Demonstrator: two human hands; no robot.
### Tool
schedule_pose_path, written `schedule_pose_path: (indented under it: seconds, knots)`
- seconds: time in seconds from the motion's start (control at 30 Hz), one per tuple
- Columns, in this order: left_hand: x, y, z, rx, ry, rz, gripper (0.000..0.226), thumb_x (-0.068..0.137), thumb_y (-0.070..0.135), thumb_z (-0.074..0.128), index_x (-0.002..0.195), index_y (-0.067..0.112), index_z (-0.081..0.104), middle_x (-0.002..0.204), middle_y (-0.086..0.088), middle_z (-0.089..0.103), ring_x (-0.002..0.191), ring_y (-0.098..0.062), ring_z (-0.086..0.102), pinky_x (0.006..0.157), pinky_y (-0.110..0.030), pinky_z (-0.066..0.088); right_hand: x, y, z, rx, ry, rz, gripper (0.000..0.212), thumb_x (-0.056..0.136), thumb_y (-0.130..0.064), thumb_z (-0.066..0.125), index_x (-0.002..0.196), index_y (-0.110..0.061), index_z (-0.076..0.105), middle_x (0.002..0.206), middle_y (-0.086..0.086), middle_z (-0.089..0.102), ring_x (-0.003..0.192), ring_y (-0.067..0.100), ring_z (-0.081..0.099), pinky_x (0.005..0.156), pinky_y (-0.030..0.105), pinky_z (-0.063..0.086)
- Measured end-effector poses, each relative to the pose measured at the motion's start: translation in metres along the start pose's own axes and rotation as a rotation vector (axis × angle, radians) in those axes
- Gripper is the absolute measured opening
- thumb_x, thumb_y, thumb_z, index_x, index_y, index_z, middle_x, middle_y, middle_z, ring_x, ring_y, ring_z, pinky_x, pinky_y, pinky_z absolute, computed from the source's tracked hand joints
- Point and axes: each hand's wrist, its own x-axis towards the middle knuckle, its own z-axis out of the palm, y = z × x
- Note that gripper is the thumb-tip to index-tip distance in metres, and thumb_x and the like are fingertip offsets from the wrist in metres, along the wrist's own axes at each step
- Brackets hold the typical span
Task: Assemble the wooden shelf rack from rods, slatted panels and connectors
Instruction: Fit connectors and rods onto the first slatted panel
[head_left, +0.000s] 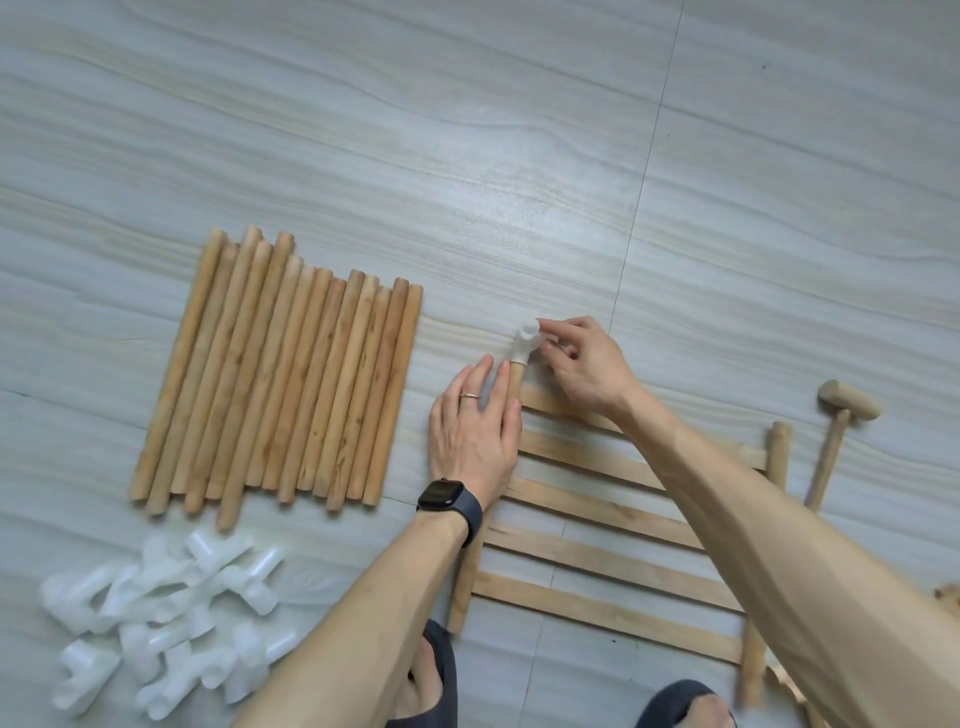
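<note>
Now the right hand (582, 364) is pinching a white plastic corner connector (525, 344) onto the rod end of a slatted wooden panel (613, 525) on the floor, while the left hand (475, 431) is pressing flat on that rod. By my reckoning, assembly is barely starting: round wooden rods (280, 384) and heaped white connectors (161, 618) are lying unused, with a wooden mallet (836, 431) waiting beside the panel. More wood at the right edge is cut off.

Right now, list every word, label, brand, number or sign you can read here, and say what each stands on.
None: no readable text shows anywhere.
smartwatch on the left wrist: screen dark, nothing shown.
white plastic connectors, wooden rods, slatted panel, wooden mallet: no labels or markings visible.
</note>
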Motion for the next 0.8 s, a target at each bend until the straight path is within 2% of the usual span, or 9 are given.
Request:
schedule_pose_path:
  seconds: [0.07, 0.27, 0.43, 0.5, 0.57, 0.63, 0.8]
  knots:
    - [0.0, -0.001, 0.0, 0.002, 0.003, 0.001, 0.053, 0.101, 0.045, 0.032, 0.149, 0.028, 0.045, 0.155, 0.004, 0.043, 0.143, -0.02, 0.035, 0.111, -0.043, 0.034, -0.003, -0.001, 0.001, -0.008, 0.008, -0.004, 0.031, 0.103, -0.019, 0.057, 0.132, -0.023, 0.067, 0.117, -0.004, 0.05, 0.088, 0.008, 0.053, 0.088, 0.012, 0.034]
    - [0.0, 0.0, -0.001, 0.03, -0.019, 0.018, 0.055, 0.101, 0.046, 0.029, 0.151, 0.028, 0.043, 0.156, 0.005, 0.041, 0.144, -0.019, 0.034, 0.111, -0.043, 0.034, -0.008, -0.002, 0.004, -0.001, 0.027, -0.007, 0.035, 0.105, -0.014, 0.051, 0.137, -0.019, 0.064, 0.12, 0.002, 0.049, 0.104, 0.009, 0.048, 0.09, 0.007, 0.027]
    - [-0.001, 0.0, -0.003, 0.058, 0.005, 0.031, 0.054, 0.1, 0.044, 0.032, 0.148, 0.025, 0.047, 0.153, 0.004, 0.046, 0.141, -0.02, 0.041, 0.108, -0.042, 0.04, -0.012, -0.001, 0.003, -0.045, -0.019, -0.049, 0.043, 0.103, -0.006, 0.042, 0.139, -0.021, 0.061, 0.123, 0.006, 0.048, 0.113, 0.02, 0.054, 0.105, 0.026, 0.038]
    - [-0.002, 0.0, -0.003, 0.064, 0.016, 0.038, 0.053, 0.1, 0.043, 0.033, 0.148, 0.025, 0.048, 0.152, 0.004, 0.047, 0.14, -0.02, 0.042, 0.107, -0.042, 0.041, -0.012, 0.0, 0.002, -0.065, -0.035, -0.055, 0.045, 0.103, -0.005, 0.042, 0.14, -0.023, 0.06, 0.121, 0.003, 0.045, 0.112, 0.021, 0.055, 0.102, 0.024, 0.038]
    - [-0.002, 0.0, -0.003, 0.075, 0.031, 0.041, 0.053, 0.1, 0.043, 0.034, 0.147, 0.025, 0.05, 0.151, 0.004, 0.049, 0.139, -0.02, 0.044, 0.106, -0.041, 0.042, -0.011, 0.002, 0.001, -0.103, -0.045, -0.061, 0.045, 0.103, -0.006, 0.042, 0.142, -0.024, 0.059, 0.124, 0.005, 0.045, 0.114, 0.022, 0.054, 0.096, 0.015, 0.032]
    - [-0.003, 0.0, -0.001, 0.085, 0.04, 0.048, 0.053, 0.1, 0.044, 0.033, 0.146, 0.025, 0.05, 0.15, 0.005, 0.05, 0.138, -0.019, 0.045, 0.105, -0.041, 0.043, -0.011, 0.005, 0.003, -0.149, -0.047, -0.07, 0.045, 0.103, -0.008, 0.042, 0.143, -0.025, 0.057, 0.13, 0.01, 0.047, 0.118, 0.022, 0.053, 0.09, 0.011, 0.028]
    - [0.0, -0.002, 0.001, 0.097, 0.061, 0.06, 0.052, 0.099, 0.043, 0.035, 0.144, 0.025, 0.052, 0.148, 0.005, 0.052, 0.136, -0.019, 0.047, 0.102, -0.04, 0.046, -0.007, 0.004, 0.006, -0.206, -0.026, -0.075, 0.044, 0.104, -0.013, 0.042, 0.143, -0.028, 0.057, 0.133, 0.01, 0.047, 0.117, 0.025, 0.055, 0.092, 0.022, 0.035]
